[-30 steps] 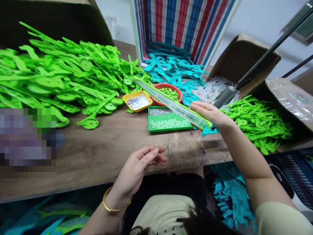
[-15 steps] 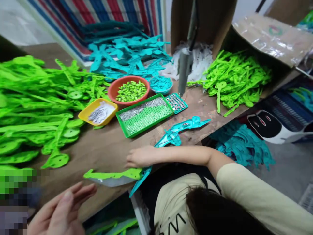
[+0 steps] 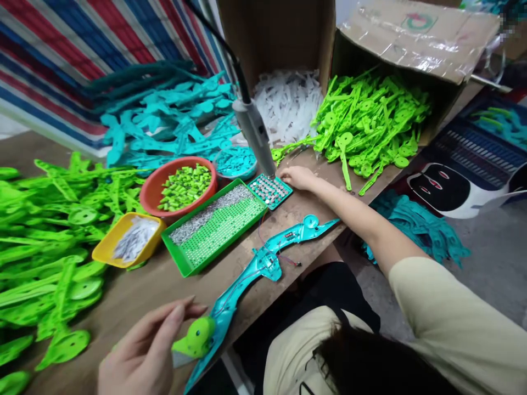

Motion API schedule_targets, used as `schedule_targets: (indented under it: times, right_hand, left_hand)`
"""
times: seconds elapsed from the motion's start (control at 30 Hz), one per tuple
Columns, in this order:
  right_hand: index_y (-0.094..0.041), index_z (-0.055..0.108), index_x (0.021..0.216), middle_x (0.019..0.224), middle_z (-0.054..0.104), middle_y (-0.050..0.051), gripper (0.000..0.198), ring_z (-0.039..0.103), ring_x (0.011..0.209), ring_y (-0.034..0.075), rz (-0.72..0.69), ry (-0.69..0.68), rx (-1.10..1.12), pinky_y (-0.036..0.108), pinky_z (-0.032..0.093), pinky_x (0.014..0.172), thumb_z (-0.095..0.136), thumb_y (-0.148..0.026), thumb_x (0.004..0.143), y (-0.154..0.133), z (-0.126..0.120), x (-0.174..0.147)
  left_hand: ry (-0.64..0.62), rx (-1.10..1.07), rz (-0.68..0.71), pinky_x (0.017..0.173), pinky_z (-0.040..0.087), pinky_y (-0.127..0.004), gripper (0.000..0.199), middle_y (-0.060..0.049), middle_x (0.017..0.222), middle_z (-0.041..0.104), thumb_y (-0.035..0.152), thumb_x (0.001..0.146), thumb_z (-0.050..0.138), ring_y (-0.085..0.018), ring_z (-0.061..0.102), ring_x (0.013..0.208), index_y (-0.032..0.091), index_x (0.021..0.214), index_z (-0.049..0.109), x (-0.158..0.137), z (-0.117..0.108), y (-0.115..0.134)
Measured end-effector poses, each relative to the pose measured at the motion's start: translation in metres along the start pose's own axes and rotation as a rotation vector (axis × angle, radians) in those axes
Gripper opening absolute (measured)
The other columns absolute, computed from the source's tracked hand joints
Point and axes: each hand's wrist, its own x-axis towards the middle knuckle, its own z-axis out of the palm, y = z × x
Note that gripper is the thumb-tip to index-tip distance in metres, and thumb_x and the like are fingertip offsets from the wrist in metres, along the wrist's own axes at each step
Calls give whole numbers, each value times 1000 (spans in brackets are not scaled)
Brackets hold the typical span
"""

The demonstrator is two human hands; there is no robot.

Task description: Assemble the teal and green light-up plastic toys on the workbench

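My right hand (image 3: 297, 178) is beside the tip of a hanging grey electric screwdriver (image 3: 255, 131), by a small turquoise tray (image 3: 281, 204) of round metal pieces. Its fingers are curled together; what they hold, if anything, is hidden. A long, curved turquoise plastic shell (image 3: 247, 272), with thin wires and a small part fitted in it, lies along the table edge. At its near end sits a lime-green piece (image 3: 200, 336) with a rounded head and a translucent strip. My left hand (image 3: 144, 345) hovers beside that piece, fingers stretched out, with nothing visible in them.
Ahead stand a green perforated tray (image 3: 184, 267) of small metal parts, a yellow dish (image 3: 102, 255), a red bowl (image 3: 148, 192) of lime bits and a tub of turquoise pieces (image 3: 235, 162). Lime parts (image 3: 49, 247) heap at left; a cardboard box (image 3: 411, 41) is at right.
My right hand has moved from the turquoise shell to beside the screwdriver tip. My left hand is now close to the lime-green piece. The view has shifted, and the screwdriver hangs more tilted.
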Motion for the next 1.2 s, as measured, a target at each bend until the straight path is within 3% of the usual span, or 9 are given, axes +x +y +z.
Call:
schedule_targets:
  times: [0.23, 0.33, 0.4, 0.5, 0.57, 0.73, 0.83, 1.0, 1.2]
  right_hand:
    - [-13, 50, 121, 110, 69, 19, 32, 66, 101, 25, -57, 199, 187, 39, 46, 89, 33, -28, 98, 24, -5, -49]
    - [-20, 53, 105, 106, 69, 9, 24, 67, 100, 18, -269, 442, 926, 34, 51, 89, 51, -41, 92, 33, -1, -110]
    - [-24, 46, 89, 81, 68, 0, 30, 69, 76, 15, -289, 498, 1461, 31, 56, 73, 61, -50, 85, 26, 12, -156]
    - [-25, 35, 81, 61, 57, -9, 45, 58, 42, 11, -240, 188, 2032, 25, 52, 46, 67, -57, 78, 3, 45, -215]
    - [-25, 38, 85, 68, 63, -7, 45, 58, 38, 10, -154, -89, 2201, 20, 46, 37, 75, -49, 74, -9, 71, -240]
    - [-13, 60, 91, 74, 67, 2, 40, 65, 47, 13, -128, -565, 2196, 19, 47, 37, 76, -46, 74, -6, 127, -260]
    - [-9, 65, 91, 72, 67, 4, 49, 69, 57, 14, -190, -749, 2127, 22, 55, 51, 78, -51, 70, 6, 141, -261]
    - [-8, 66, 101, 76, 67, 3, 50, 66, 53, 9, -178, -809, 2015, 14, 43, 42, 76, -49, 74, 14, 137, -262]
    - [-11, 67, 104, 76, 64, 0, 59, 60, 52, 5, -92, -746, 1880, 12, 37, 39, 77, -56, 68, 10, 139, -265]
  left_hand:
    - [-365, 70, 200, 66, 57, -26, 26, -3, 76, 74, 47, 81, 66, -19, 70, 70, 22, 85, 73, 53, 85, 75]
    - [-377, -43, 286, 69, 55, -27, 24, -3, 74, 73, 42, 85, 63, -17, 68, 70, 20, 87, 72, 82, 136, 93]
    - [-333, -136, 303, 72, 54, -28, 24, -2, 73, 71, 41, 86, 61, -16, 67, 70, 19, 90, 70, 102, 174, 108]
    - [-455, -117, 380, 69, 52, -26, 25, -2, 71, 70, 40, 87, 58, -15, 66, 68, 18, 87, 69, 129, 235, 131]
    - [-602, -14, 480, 69, 52, -26, 25, -3, 75, 71, 37, 89, 54, -16, 66, 69, 17, 88, 68, 143, 277, 142]
    - [-660, 281, 938, 95, 47, -36, 30, -12, 108, 69, 14, 84, 46, -24, 63, 104, 15, 107, 65, 158, 366, 154]
    - [-610, 341, 1042, 104, 40, -42, 35, -16, 118, 63, 11, 81, 45, -28, 55, 117, 15, 111, 62, 163, 394, 163]
    - [-106, 410, 611, 105, 35, -53, 51, -25, 131, 48, 17, 76, 54, -38, 45, 125, 7, 126, 50, 195, 407, 182]
    - [-171, 337, 396, 94, 44, -43, 24, -14, 95, 65, 27, 87, 44, -30, 60, 101, 13, 94, 62, 257, 398, 190]
